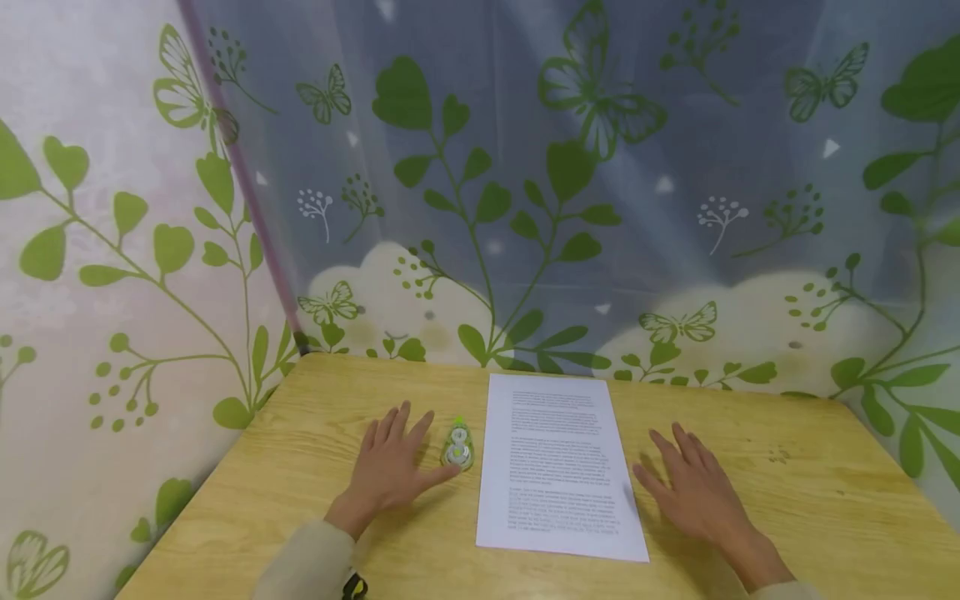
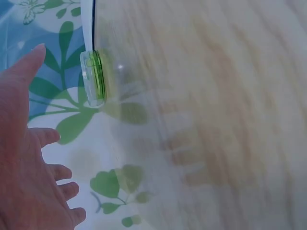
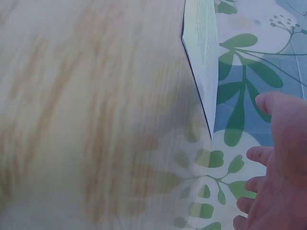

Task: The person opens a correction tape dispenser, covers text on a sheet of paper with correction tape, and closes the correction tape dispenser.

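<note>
A green and clear correction tape (image 1: 457, 447) lies on the wooden table, its tip pointing to the far side. To its right is a sheet of printed paper (image 1: 558, 467), flat on the tabletop. My left hand (image 1: 386, 467) is held over the table with its fingers spread, just left of the correction tape; the thumb tip overlaps the tape's near end in the head view. Beyond the paper's right edge, my right hand (image 1: 693, 487) has its fingers extended and holds nothing. The left wrist view shows the correction tape (image 2: 92, 79) side-on, apart from the thumb.
The table (image 1: 300, 483) has a pale wood grain, and its far edge meets a hanging curtain (image 1: 450, 208) with leaves and butterflies. Similar patterned fabric (image 1: 112, 292) borders the left side. Something dark (image 1: 355, 585) shows at the left sleeve's cuff.
</note>
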A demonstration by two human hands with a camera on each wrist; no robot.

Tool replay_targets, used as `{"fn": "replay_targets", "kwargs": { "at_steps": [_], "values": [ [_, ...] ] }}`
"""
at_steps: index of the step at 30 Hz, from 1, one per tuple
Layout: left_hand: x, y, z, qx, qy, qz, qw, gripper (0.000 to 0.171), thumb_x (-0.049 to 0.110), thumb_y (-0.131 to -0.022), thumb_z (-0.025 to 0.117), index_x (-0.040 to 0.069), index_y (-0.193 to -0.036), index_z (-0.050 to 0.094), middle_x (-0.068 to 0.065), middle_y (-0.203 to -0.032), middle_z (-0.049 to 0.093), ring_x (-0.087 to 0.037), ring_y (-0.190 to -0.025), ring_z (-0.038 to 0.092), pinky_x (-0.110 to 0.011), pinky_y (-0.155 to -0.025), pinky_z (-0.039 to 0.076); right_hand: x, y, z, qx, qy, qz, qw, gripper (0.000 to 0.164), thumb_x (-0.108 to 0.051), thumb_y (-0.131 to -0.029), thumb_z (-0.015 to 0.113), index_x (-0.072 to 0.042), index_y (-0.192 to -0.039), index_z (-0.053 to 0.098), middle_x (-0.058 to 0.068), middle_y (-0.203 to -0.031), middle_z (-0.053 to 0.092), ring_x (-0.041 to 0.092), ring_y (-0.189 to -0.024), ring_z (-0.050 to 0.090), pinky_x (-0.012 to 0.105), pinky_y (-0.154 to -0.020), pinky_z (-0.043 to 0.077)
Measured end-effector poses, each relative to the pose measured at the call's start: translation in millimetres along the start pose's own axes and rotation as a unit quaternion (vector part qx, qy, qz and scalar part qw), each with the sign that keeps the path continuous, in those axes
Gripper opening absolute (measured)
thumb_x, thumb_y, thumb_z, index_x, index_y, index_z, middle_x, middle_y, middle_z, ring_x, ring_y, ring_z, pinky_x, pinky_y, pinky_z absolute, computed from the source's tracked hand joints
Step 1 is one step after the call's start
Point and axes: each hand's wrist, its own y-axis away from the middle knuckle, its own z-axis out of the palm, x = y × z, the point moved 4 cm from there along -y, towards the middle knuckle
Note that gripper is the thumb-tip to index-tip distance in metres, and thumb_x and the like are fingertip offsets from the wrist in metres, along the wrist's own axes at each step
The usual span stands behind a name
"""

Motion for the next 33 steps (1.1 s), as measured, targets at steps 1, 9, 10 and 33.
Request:
{"fn": "replay_targets", "kwargs": {
  "at_steps": [1,9,10,33],
  "values": [
    [0.0,-0.7,0.5,-0.002,0.002,-0.002,1.0,0.091,0.074,-0.079,0.053,0.014,-0.147,0.04,-0.021,-0.154,0.02,-0.041,-0.139,0.019,-0.058,-0.109,0.011,-0.7,-0.5,0.2,0.0,0.001,-0.001,1.0,0.07,-0.049,-0.098,0.044,0.004,-0.143,0.036,0.036,-0.148,0.019,0.055,-0.132,0.018,0.062,-0.104,0.014],
    [1.7,-4.2,2.6,-0.002,0.01,-0.019,0.9998,0.086,0.068,-0.083,0.054,0.011,-0.146,0.04,-0.023,-0.151,0.027,-0.043,-0.136,0.024,-0.058,-0.107,0.017,-5.3,-3.2,1.8,-0.001,0.002,-0.013,1.0,0.068,-0.048,-0.099,0.044,0.004,-0.143,0.036,0.036,-0.148,0.019,0.054,-0.133,0.018,0.061,-0.105,0.014],
    [1.9,-4.4,2.6,-0.003,0.013,-0.022,0.9997,0.086,0.067,-0.084,0.054,0.01,-0.146,0.039,-0.023,-0.15,0.027,-0.043,-0.136,0.024,-0.058,-0.107,0.019,-5.8,-3.3,2.2,-0.003,0.002,-0.013,1.0,0.068,-0.048,-0.099,0.044,0.004,-0.143,0.036,0.036,-0.147,0.019,0.054,-0.133,0.018,0.061,-0.105,0.014],
    [8.0,-21.9,6.1,-0.029,0.059,-0.068,0.9955,0.074,0.052,-0.09,0.059,-0.004,-0.137,0.046,-0.024,-0.132,0.048,-0.04,-0.118,0.048,-0.051,-0.093,0.042,-16.8,-11.9,8.1,-0.02,-0.017,-0.024,0.999,0.072,-0.051,-0.099,0.041,0.005,-0.144,0.034,0.037,-0.148,0.017,0.054,-0.133,0.016,0.06,-0.106,0.014]
  ]
}}
